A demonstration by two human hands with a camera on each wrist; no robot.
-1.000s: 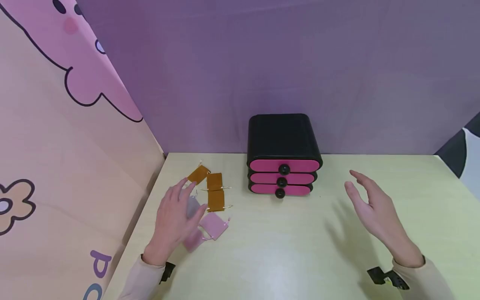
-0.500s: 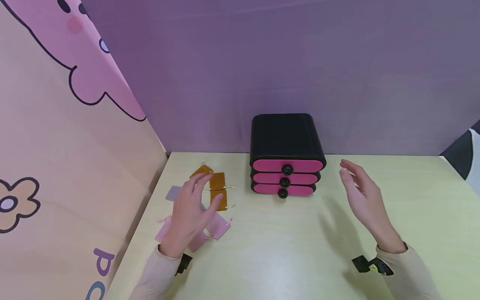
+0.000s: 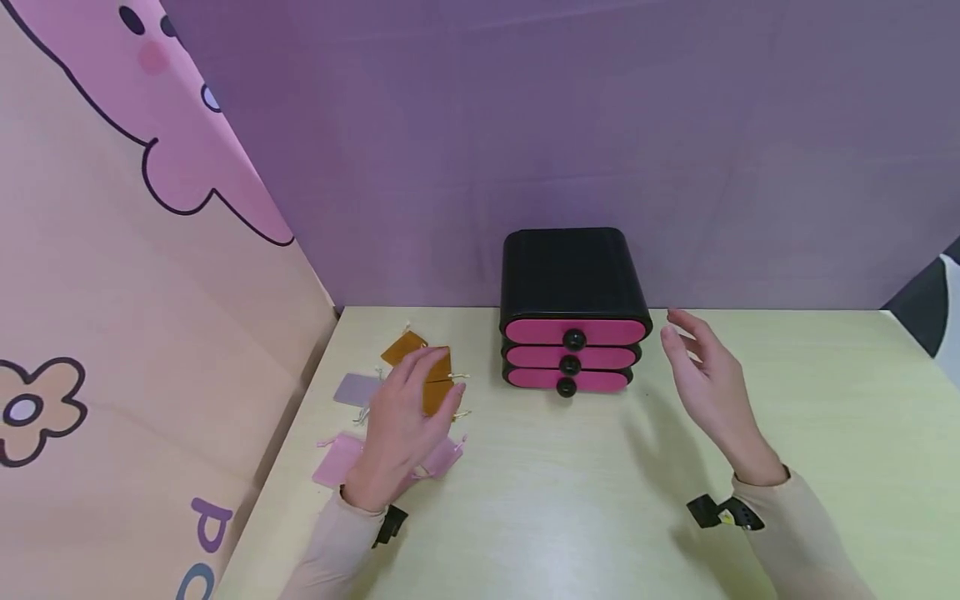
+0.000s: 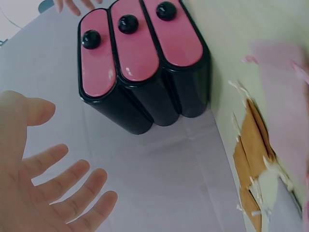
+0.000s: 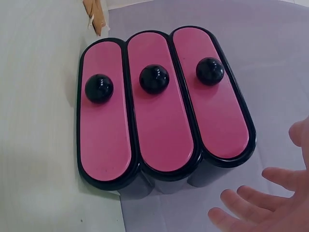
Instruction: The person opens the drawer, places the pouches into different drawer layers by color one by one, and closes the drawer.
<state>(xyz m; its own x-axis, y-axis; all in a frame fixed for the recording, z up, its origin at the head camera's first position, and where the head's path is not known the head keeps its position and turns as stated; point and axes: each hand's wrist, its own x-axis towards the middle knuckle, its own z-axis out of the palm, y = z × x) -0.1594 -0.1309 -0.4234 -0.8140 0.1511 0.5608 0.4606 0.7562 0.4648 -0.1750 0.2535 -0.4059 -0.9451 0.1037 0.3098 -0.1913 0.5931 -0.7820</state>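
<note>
A small black drawer cabinet (image 3: 570, 275) with three pink drawer fronts and round black knobs stands near the back of the table, its drawers closed. My left hand (image 3: 405, 425) hovers over small drawstring pouches, fingers parted and holding nothing. Brown pouches (image 3: 405, 343) lie beyond it, a grey pouch (image 3: 356, 389) to its left, and pink pouches (image 3: 339, 460) beside and partly under it in the head view. Just right of the cabinet, my right hand (image 3: 705, 379) is in the air with relaxed fingers around nothing. In the right wrist view the drawer fronts (image 5: 161, 121) fill the middle.
The pale table (image 3: 540, 500) ends at a purple cloth backdrop (image 3: 465, 167) behind the cabinet. A printed cream panel (image 3: 150, 333) runs along the left side. A black-and-white shape (image 3: 926, 292) shows at the far right edge.
My left hand has moved right and a little forward over the pouches, uncovering the grey one and a pink one. My right hand has moved left and forward toward the cabinet.
</note>
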